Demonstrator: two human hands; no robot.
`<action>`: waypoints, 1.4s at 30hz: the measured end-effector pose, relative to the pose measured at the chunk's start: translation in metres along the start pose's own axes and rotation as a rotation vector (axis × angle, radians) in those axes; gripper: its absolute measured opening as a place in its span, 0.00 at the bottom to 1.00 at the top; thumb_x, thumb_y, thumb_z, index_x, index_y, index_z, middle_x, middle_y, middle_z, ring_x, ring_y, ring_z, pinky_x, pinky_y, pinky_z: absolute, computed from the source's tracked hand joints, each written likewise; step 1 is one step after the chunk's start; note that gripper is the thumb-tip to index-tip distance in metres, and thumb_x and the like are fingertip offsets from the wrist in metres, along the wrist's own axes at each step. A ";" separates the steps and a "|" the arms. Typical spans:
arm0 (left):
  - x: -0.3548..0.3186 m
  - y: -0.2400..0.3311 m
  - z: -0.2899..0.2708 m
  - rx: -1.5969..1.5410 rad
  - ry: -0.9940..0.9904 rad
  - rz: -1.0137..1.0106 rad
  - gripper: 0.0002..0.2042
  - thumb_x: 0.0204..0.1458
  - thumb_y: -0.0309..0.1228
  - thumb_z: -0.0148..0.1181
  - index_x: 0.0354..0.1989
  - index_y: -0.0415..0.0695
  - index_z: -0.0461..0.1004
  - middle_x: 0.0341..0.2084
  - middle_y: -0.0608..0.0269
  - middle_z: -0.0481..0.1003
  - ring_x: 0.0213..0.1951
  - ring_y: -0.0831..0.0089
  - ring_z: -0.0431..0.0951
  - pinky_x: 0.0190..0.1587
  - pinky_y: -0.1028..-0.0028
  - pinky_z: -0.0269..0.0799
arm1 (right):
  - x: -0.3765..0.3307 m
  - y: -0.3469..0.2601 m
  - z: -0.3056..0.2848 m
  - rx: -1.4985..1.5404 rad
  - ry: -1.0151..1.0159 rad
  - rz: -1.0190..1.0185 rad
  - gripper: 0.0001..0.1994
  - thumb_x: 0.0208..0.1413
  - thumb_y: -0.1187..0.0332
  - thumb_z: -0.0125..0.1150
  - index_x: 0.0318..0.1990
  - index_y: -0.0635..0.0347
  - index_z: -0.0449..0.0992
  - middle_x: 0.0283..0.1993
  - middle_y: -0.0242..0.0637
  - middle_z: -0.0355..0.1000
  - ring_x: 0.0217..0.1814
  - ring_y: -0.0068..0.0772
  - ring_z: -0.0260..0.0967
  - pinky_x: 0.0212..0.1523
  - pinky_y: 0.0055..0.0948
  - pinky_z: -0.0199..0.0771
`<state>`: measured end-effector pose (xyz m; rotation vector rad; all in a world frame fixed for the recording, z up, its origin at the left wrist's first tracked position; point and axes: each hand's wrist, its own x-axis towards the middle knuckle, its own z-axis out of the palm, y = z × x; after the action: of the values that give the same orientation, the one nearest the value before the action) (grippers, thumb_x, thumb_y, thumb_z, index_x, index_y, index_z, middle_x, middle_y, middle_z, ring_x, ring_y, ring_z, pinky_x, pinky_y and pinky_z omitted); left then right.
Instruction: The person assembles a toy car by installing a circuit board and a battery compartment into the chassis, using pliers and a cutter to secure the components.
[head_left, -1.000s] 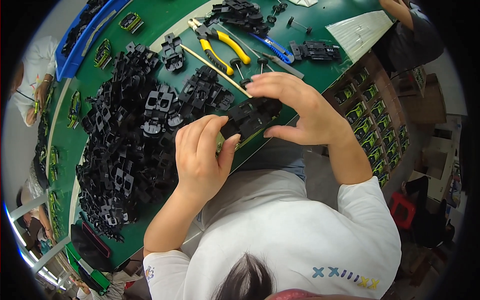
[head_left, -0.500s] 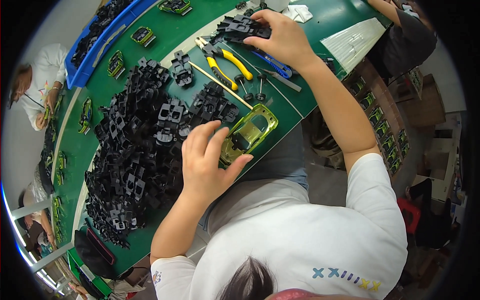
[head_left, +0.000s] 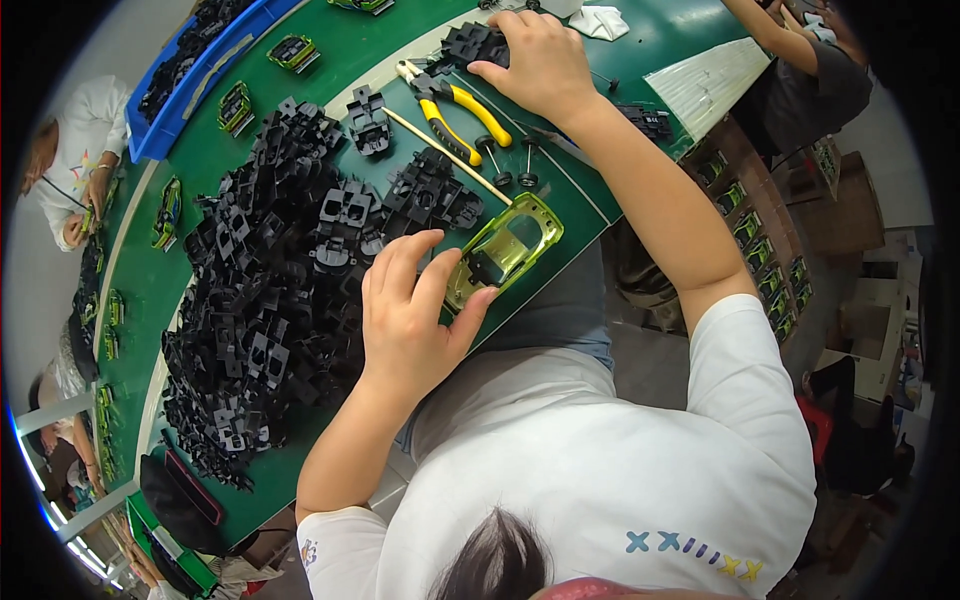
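At the table's front edge lies a translucent green toy car body shell (head_left: 520,240), its hollow inside facing up. My left hand (head_left: 410,310) is at its left end, thumb on the near edge and fingers at the far edge. Farther off, my right hand (head_left: 545,65) pinches a black plastic toy car chassis (head_left: 475,46) between thumb and fingers; the palm hides part of it. Yellow-handled pliers (head_left: 450,115) lie just below that hand. Two wheel axles (head_left: 528,163) and a thin wooden stick (head_left: 435,148) rest between the pliers and the shell.
A big heap of black chassis parts (head_left: 260,270) covers the table's left. Beyond it stand a blue bin (head_left: 150,135) and several green toy cars (head_left: 235,108). A clear ribbed sheet (head_left: 705,85) lies at the right. Other people (head_left: 810,85) work around the table.
My right hand has shifted slightly up and left with the chassis. My left thumb has come in onto the shell's edge. The blue knife seen earlier near my right hand no longer shows.
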<state>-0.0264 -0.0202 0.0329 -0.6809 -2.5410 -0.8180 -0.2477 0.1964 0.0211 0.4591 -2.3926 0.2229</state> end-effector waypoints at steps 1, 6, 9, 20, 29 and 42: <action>0.000 0.000 0.000 0.004 0.002 0.005 0.19 0.46 0.37 0.73 0.42 0.38 0.77 0.49 0.53 0.74 0.51 0.55 0.74 0.51 0.61 0.67 | 0.000 0.000 -0.002 0.002 -0.017 0.000 0.26 0.44 0.48 0.74 0.48 0.52 0.77 0.42 0.32 0.76 0.48 0.39 0.74 0.47 0.44 0.73; 0.000 0.000 0.002 -0.001 -0.010 0.005 0.19 0.46 0.37 0.73 0.42 0.38 0.77 0.49 0.53 0.74 0.51 0.55 0.74 0.51 0.61 0.67 | -0.005 -0.001 -0.004 -0.011 -0.027 -0.010 0.25 0.46 0.49 0.73 0.48 0.52 0.77 0.42 0.34 0.76 0.49 0.39 0.74 0.48 0.42 0.73; 0.000 0.000 0.002 -0.009 -0.021 -0.002 0.19 0.46 0.37 0.73 0.41 0.38 0.77 0.49 0.53 0.74 0.51 0.54 0.74 0.51 0.61 0.67 | -0.009 0.001 -0.018 0.077 -0.005 -0.032 0.24 0.47 0.52 0.73 0.49 0.54 0.77 0.43 0.36 0.76 0.49 0.42 0.74 0.50 0.41 0.73; 0.013 -0.007 -0.010 -0.087 0.085 -0.044 0.13 0.44 0.27 0.72 0.37 0.37 0.78 0.43 0.52 0.77 0.43 0.54 0.77 0.46 0.62 0.74 | -0.077 -0.001 -0.084 0.453 -0.410 -0.144 0.23 0.43 0.66 0.75 0.49 0.58 0.76 0.47 0.40 0.75 0.45 0.41 0.74 0.48 0.36 0.76; 0.048 -0.010 -0.014 -0.076 0.076 -0.036 0.10 0.46 0.25 0.71 0.36 0.38 0.78 0.39 0.55 0.78 0.40 0.57 0.78 0.43 0.66 0.75 | -0.077 0.000 -0.084 0.563 -0.521 0.034 0.24 0.42 0.71 0.73 0.50 0.58 0.73 0.48 0.39 0.74 0.46 0.41 0.73 0.51 0.36 0.75; 0.016 -0.006 -0.038 -0.140 0.160 -0.167 0.09 0.46 0.21 0.69 0.36 0.36 0.78 0.38 0.54 0.80 0.40 0.59 0.80 0.43 0.68 0.76 | -0.076 0.028 -0.101 0.560 -0.326 -0.027 0.19 0.48 0.73 0.68 0.49 0.59 0.76 0.56 0.40 0.73 0.56 0.40 0.72 0.55 0.35 0.73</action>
<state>-0.0350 -0.0425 0.0672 -0.4291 -2.4354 -1.0707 -0.1448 0.2707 0.0461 0.8343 -2.6180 0.8758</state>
